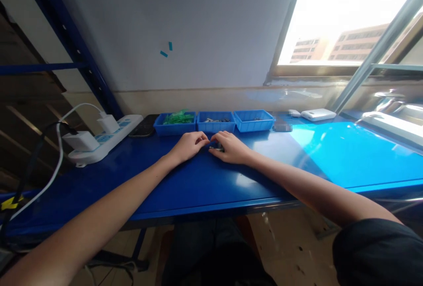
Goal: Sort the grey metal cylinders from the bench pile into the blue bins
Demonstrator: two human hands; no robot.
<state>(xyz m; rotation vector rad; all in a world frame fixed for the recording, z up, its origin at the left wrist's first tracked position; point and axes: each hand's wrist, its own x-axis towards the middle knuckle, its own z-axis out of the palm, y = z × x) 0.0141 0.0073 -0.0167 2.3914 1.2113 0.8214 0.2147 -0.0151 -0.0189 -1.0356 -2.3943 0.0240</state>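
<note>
My left hand rests at the middle of the blue table, its thumb and fingertips pinched together; whatever is between them is too small to make out. Facing it, my right hand curls around a small grey, partly shiny piece, mostly hidden by the fingers. The fingertips of both hands nearly meet. Just behind them stand three blue bins in a row: a left bin with green, film-like material, a middle bin with small whitish and metallic parts, and a right bin with a few small parts.
At the left lies a white power strip with plugged-in adapters and cables. A dark phone is beside the left bin. A white box-like device sits back right, near another white object. Blue shelf posts frame the left side.
</note>
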